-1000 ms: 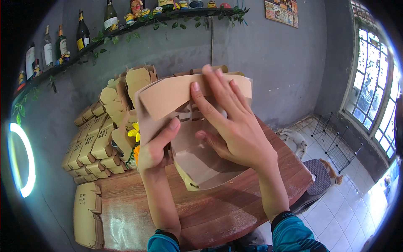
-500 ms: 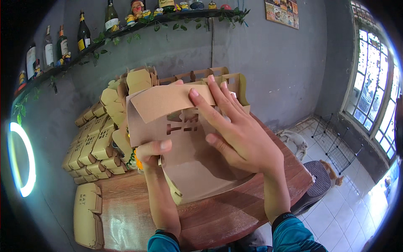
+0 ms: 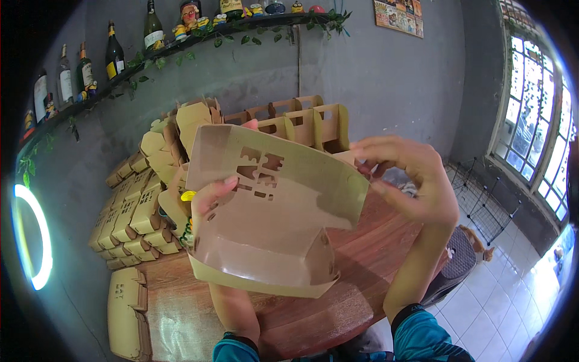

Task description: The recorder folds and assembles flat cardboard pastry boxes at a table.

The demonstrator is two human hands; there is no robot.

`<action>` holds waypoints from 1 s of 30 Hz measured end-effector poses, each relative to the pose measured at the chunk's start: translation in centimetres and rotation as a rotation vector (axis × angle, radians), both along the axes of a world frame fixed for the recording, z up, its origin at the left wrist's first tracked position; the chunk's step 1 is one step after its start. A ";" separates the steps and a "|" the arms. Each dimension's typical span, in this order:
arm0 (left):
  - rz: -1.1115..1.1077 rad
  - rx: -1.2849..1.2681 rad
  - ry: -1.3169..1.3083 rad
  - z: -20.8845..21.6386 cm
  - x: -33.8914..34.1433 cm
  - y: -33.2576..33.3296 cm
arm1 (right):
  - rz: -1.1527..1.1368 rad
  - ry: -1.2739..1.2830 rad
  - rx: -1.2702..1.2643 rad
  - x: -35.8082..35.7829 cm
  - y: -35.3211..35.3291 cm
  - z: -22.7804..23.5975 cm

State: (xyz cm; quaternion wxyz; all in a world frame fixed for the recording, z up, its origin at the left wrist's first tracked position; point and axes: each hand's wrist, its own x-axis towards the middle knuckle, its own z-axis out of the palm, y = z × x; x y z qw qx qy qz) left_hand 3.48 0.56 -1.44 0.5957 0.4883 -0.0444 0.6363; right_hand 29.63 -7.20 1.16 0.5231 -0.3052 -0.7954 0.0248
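An opened brown cardboard food box [image 3: 271, 223] is held up over the wooden table, its inside towards me. Cut-out shapes pierce its upper panel, and its tray part hangs lower with a folded rim. My left hand [image 3: 212, 198] grips the box's left edge, thumb on the inner face and the other fingers mostly behind. At the upper right corner, my right hand [image 3: 416, 175] has its bent fingers and thumb pinched on the edge of the panel.
Folded boxes [image 3: 129, 205] are stacked at the table's left back. Cardboard carriers [image 3: 301, 123] stand behind my hands. Flat boxes [image 3: 128, 314] lie at near left on the table [image 3: 181, 301]. A dark stool [image 3: 461, 256], an orange cat [image 3: 479, 244] and a wire rack [image 3: 491, 211] are right.
The upper panel's flap no longer folds over towards me; the panel is spread open and the box is tilted. My right hand has moved from the flap to the right corner.
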 end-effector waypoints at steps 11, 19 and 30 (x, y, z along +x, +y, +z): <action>-0.089 -0.015 0.394 0.7 -1.4 -0.2 | 0.253 -0.164 -0.064 3.4 -0.9 0.1; -0.189 -0.351 0.416 -1.1 -2.4 -1.3 | 0.201 -0.238 0.022 2.9 -0.6 0.3; 0.071 -0.173 0.548 -0.6 -1.5 -2.6 | -0.173 0.032 -0.177 0.1 -0.2 0.2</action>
